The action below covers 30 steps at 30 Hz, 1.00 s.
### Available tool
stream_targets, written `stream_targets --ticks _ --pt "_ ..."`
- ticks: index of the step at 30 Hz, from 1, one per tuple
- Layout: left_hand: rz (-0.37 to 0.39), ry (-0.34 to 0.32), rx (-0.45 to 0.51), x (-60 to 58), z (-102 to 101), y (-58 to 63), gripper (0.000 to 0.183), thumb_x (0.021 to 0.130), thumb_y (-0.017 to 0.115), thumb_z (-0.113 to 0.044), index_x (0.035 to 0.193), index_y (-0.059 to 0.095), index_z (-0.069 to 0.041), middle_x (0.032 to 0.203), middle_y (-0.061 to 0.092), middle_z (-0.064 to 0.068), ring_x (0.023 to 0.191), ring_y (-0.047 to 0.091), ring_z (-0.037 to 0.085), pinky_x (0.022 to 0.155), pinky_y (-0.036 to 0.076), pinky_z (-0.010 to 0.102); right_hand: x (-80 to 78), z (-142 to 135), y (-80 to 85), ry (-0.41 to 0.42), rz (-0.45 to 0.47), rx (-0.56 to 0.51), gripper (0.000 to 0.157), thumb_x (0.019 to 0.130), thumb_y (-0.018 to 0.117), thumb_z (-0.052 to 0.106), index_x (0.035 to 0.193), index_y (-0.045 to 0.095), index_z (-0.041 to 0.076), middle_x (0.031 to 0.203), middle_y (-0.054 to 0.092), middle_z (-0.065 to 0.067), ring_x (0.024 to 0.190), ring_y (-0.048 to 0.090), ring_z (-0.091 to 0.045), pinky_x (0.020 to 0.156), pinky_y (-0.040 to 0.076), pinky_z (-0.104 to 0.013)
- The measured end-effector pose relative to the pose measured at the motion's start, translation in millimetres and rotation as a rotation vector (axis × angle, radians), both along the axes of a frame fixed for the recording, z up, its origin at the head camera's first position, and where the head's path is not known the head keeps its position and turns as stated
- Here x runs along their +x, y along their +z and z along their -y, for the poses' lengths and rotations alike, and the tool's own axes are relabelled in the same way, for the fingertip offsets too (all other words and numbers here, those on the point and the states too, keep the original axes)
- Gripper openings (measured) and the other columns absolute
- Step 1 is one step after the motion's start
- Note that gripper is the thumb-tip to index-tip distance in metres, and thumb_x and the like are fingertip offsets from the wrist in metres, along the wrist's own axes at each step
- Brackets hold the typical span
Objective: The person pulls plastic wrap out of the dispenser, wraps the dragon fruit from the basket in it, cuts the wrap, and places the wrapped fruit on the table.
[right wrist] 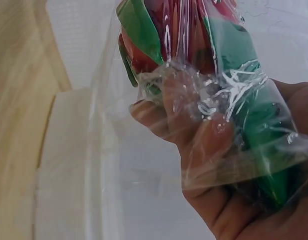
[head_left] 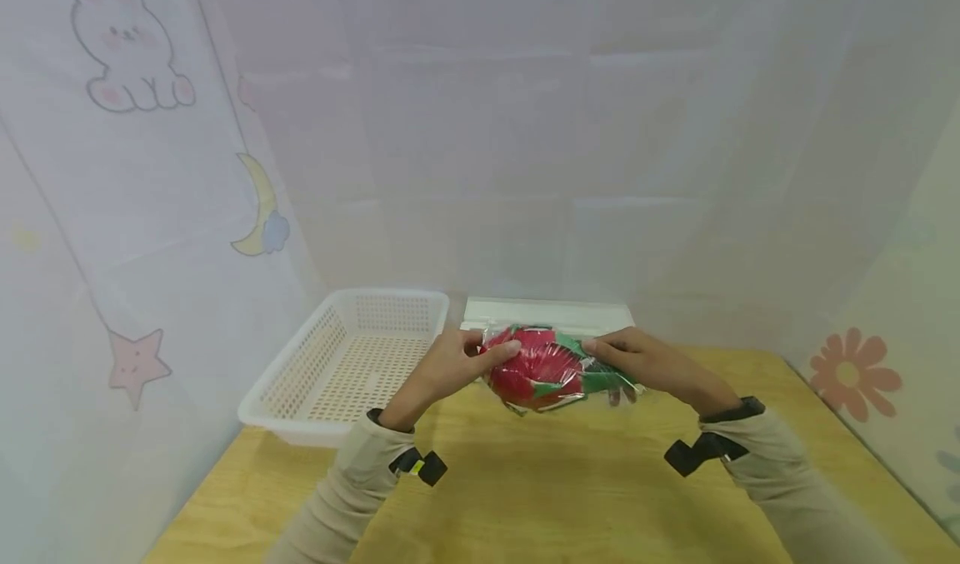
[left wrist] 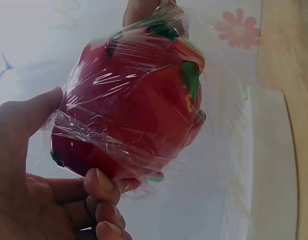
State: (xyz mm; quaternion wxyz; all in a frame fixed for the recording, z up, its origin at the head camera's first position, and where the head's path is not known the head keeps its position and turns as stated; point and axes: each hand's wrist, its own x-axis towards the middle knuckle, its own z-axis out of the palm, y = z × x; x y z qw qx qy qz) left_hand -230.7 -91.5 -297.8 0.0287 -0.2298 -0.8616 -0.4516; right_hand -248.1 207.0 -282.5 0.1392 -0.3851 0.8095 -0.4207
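A red dragon fruit [head_left: 536, 366] with green scales is held up over the table, wrapped in clear cling film [right wrist: 233, 95]. My left hand [head_left: 457, 360] holds its rounded red end, thumb on one side and fingertips on the other, as the left wrist view shows. On the opposite side, my right hand [head_left: 648, 360] grips the green, narrow end through the film. In the right wrist view, several of its fingers show through loose, crinkled film. Parts of both hands are hidden behind the fruit in the head view.
A white perforated plastic basket [head_left: 288, 397] stands at the left of the wooden table [head_left: 555, 497]. Behind the fruit lies a long white box or tray [head_left: 547, 307], partly hidden. A pale printed curtain [head_left: 510, 147] hangs at the back.
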Motion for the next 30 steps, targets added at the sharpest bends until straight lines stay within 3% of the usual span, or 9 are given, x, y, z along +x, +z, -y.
stream_targets --ticks 5,10,13,16,24,27,30 --pt "0.069 -0.028 0.016 -0.6 -0.9 -22.5 0.043 0.082 0.055 -0.054 0.068 0.066 -0.015 0.059 0.057 -0.004 0.052 0.041 0.007 0.045 0.034 0.023 -4.6 -2.2 -28.4 0.028 0.109 -0.006 0.04 0.1 0.03 0.022 0.092 0.062 0.0 0.061 0.06 -0.017 0.047 0.057 -0.027 0.045 0.047 -0.04" --pt "0.108 -0.044 0.018 -7.6 -3.1 -46.3 0.046 0.085 0.053 -0.051 0.064 0.066 -0.013 0.053 0.053 0.0 0.047 0.04 0.007 0.042 0.032 0.022 -9.4 -3.4 -58.6 -0.126 0.266 0.054 0.041 0.097 0.037 0.037 0.102 0.061 0.004 0.078 0.053 -0.027 0.06 0.057 -0.033 0.059 0.048 -0.042" --pt "0.149 -0.01 -0.01 -10.9 -3.7 -59.9 0.052 0.084 0.052 -0.053 0.056 0.062 -0.01 0.047 0.046 0.0 0.043 0.038 0.008 0.04 0.03 0.022 -11.1 -2.8 -74.9 -0.238 0.328 0.092 0.043 0.093 0.042 0.045 0.114 0.055 0.01 0.101 0.049 -0.021 0.079 0.055 -0.03 0.069 0.047 -0.038" --pt "0.21 0.034 -0.045 -11.2 -4.0 -70.7 0.054 0.083 0.052 -0.057 0.054 0.059 -0.011 0.045 0.043 -0.003 0.043 0.038 0.009 0.04 0.03 0.022 -15.3 -2.0 -90.3 -0.262 0.354 0.1 0.044 0.093 0.043 0.046 0.113 0.056 0.009 0.111 0.045 -0.014 0.093 0.051 -0.024 0.078 0.043 -0.035" --pt "0.274 0.1 -0.062 -16.2 -6.0 -94.9 0.054 0.08 0.053 -0.06 0.058 0.059 -0.01 0.051 0.05 -0.003 0.048 0.044 0.011 0.043 0.034 0.024 -25.2 2.1 -117.2 -0.216 0.342 0.111 0.047 0.095 0.037 0.043 0.095 0.063 0.004 0.086 0.058 -0.01 0.073 0.053 -0.016 0.07 0.045 -0.032" --pt "0.269 0.115 -0.086 -19.2 -7.0 -103.4 0.057 0.08 0.051 -0.061 0.061 0.062 -0.009 0.054 0.053 -0.002 0.05 0.047 0.012 0.044 0.036 0.025 -27.0 1.7 -125.6 -0.26 0.361 0.121 0.046 0.094 0.039 0.045 0.099 0.06 0.005 0.089 0.056 -0.008 0.077 0.052 -0.017 0.07 0.044 -0.031" --pt "0.281 0.125 -0.102 -20.0 -7.4 -111.1 0.059 0.079 0.051 -0.063 0.063 0.064 -0.008 0.056 0.055 0.0 0.052 0.049 0.012 0.045 0.038 0.026 -28.8 1.4 -135.5 -0.252 0.406 0.088 0.047 0.094 0.039 0.044 0.105 0.059 0.004 0.094 0.057 -0.008 0.082 0.053 -0.017 0.072 0.044 -0.031"
